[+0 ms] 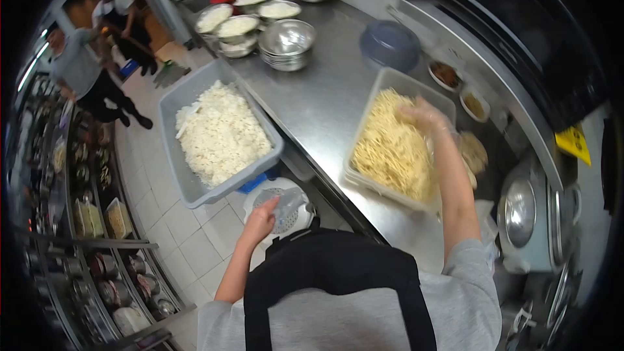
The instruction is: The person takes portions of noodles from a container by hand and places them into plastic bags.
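My left hand is closed on a clear plastic bag, held over a white round perforated lid or stool. On the steel counter, a clear plastic tub is full of yellow noodles. My right hand, which looks to be in a thin clear glove, reaches into the tub's far right part with its fingers curled against the noodles. Left of the counter edge stands a grey tub heaped with white rice; neither hand touches it.
Stacked metal bowls and several filled bowls stand at the counter's back, near a blue-grey lid. Small dishes sit right of the noodles. Two people stand at left, beyond shelving.
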`<control>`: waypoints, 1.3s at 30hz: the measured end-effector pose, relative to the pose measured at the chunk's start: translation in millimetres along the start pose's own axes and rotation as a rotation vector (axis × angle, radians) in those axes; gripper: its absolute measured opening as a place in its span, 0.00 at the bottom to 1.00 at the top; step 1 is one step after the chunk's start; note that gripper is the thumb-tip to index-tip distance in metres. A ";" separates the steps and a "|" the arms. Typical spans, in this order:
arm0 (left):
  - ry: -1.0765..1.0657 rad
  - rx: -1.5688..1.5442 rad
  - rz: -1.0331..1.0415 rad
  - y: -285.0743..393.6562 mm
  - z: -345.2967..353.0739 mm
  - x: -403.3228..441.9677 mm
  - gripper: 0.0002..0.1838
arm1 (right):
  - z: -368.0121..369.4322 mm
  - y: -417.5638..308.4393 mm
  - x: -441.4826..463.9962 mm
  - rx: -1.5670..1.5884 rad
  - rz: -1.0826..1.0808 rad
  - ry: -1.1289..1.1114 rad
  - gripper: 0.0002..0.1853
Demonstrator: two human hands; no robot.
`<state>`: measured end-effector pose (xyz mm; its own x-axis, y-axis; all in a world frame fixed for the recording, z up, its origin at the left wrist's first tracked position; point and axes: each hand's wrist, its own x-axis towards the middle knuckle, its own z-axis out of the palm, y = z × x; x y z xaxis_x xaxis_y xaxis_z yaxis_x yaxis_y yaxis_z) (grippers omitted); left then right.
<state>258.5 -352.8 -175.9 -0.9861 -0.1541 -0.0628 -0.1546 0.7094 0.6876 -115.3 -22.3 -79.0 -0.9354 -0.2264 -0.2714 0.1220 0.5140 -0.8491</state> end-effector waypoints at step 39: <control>0.248 -0.168 0.118 106.4 9.7 -47.6 0.29 | -22.0 -37.0 -100.6 -0.265 -0.627 -0.031 0.22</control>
<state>288.4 -263.2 -106.8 -0.9485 -0.2545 0.1885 -0.0070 0.6120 0.7908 -33.0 -0.3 -10.4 -0.7925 -0.5692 0.2193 -0.5289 0.4623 -0.7117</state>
